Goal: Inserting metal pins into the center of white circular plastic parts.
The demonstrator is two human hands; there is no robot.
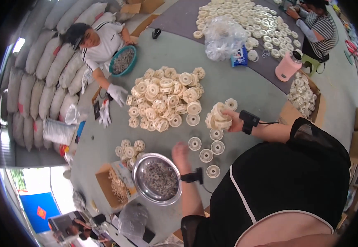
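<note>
My right hand (pixel 233 120) is closed on a few cream plastic wheels (pixel 218 117) bunched together over the table. My left hand (pixel 181 155) is raised above the table, blurred by motion, and its fingers cannot be made out. Beside the left forearm stands a round metal bowl (pixel 141 190) full of small metal parts (pixel 161 178). Several single wheels lie flat between and around my hands, such as one wheel (pixel 206 155) near my body. A large heap of the same cream wheels (pixel 162 96) is piled beyond my hands.
Across the table (pixel 162 51) a co-worker's gloved hand (pixel 117 94) reaches toward the heap; that person holds a teal basin (pixel 133 68). An open carton (pixel 105 187) of small parts stands left of the metal bowl. A pink bottle (pixel 288 66) and a plastic bag (pixel 225 38) are at the far right.
</note>
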